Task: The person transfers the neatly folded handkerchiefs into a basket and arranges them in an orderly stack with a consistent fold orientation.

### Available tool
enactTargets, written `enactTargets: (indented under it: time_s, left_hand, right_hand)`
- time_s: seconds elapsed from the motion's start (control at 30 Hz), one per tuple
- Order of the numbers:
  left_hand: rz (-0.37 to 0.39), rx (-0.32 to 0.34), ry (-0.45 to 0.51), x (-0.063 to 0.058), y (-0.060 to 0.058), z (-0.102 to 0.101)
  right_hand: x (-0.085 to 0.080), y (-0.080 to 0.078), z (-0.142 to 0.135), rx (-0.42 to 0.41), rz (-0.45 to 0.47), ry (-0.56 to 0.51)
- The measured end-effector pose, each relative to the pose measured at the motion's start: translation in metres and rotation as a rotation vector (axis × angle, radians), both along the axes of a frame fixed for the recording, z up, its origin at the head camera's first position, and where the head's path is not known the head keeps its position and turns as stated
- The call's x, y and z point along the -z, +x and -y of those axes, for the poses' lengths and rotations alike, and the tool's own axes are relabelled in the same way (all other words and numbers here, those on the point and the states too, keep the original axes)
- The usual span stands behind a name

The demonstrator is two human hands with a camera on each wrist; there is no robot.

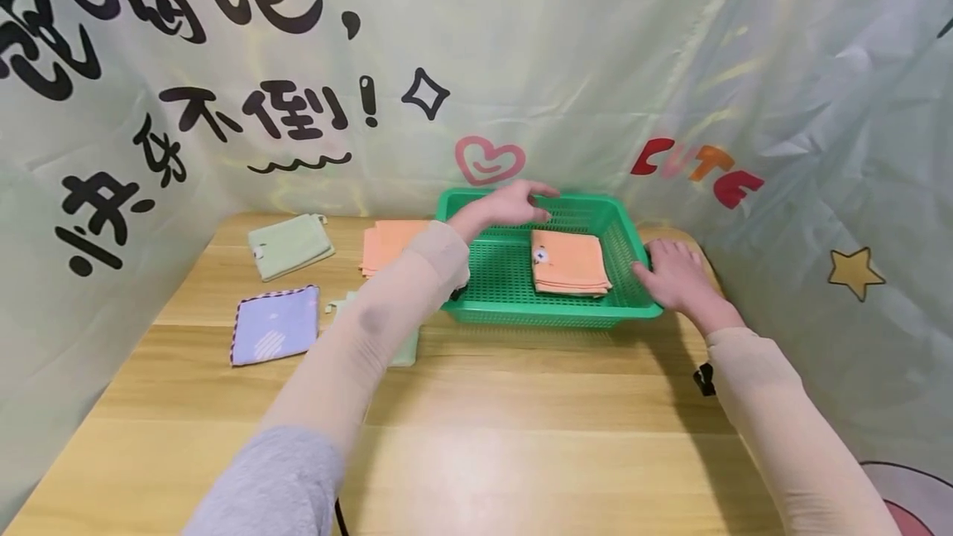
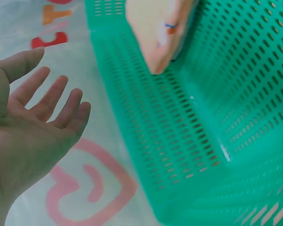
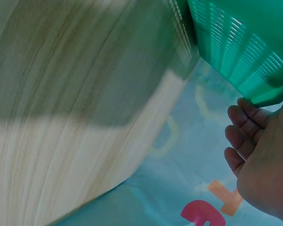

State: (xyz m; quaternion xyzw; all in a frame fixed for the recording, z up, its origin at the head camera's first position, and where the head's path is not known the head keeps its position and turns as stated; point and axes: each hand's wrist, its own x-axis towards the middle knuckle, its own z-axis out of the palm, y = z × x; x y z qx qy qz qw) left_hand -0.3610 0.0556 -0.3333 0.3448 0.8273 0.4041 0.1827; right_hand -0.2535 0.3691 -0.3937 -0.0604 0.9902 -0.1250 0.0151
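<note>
A green plastic basket with perforated walls stands toward the back of the table. Inside its right half lies an orange folded cloth with a small printed figure; in the left wrist view this cloth shows at the top. My left hand is over the basket's back rim, fingers loosely spread, nothing in them. At the basket's right side, my right hand holds the rim, thumb over the edge and fingers outside. The right wrist view shows its fingers loosely bent beside the basket; the thumb is hidden there.
Left of the basket lie a pale green folded cloth, a purple cloth with a dark trim, another orange cloth and a second green cloth, the last two partly behind my left arm. A printed curtain closes off the back.
</note>
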Motion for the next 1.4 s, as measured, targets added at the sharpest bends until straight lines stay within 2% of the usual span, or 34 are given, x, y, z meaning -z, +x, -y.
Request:
enactTargets:
  time_s: [0.23,0.37,0.57,0.7,0.87,1.07,1.23,1.4]
  left_hand:
    - [-0.077,-0.028,0.111,-0.023,0.017,0.03]
    - [-0.134,-0.05,0.181,-0.032,0.029,0.051]
    - [-0.182,-0.065,0.325,-0.034,0.052,0.085]
    - [-0.246,-0.093,0.362,-0.031,0.07,0.105]
    - [-0.313,-0.145,0.396,-0.025,0.09,0.13]
    - [-0.343,-0.214,0.418,-0.008,0.108,0.165]
    - [-0.32,-0.276,0.373,0.009,0.118,0.197]
    - [-0.263,-0.308,0.284,0.027,0.122,0.225]
  right_hand:
    - [0.002,-0.003,0.001,0.007,-0.006,-0.019]
    - [0.002,-0.005,0.0,0.0,-0.015,-0.023]
    - [-0.001,-0.005,-0.003,-0.01,-0.013,-0.018]
    - [-0.002,-0.004,-0.005,-0.013,-0.018,-0.01]
    - [-0.001,-0.004,-0.005,-0.016,-0.027,-0.014]
    - [0.002,-0.004,-0.005,-0.021,-0.027,-0.015]
    - [0.004,-0.002,-0.002,-0.025,-0.037,-0.024]
    - [0.006,-0.001,-0.002,-0.026,-0.046,-0.036]
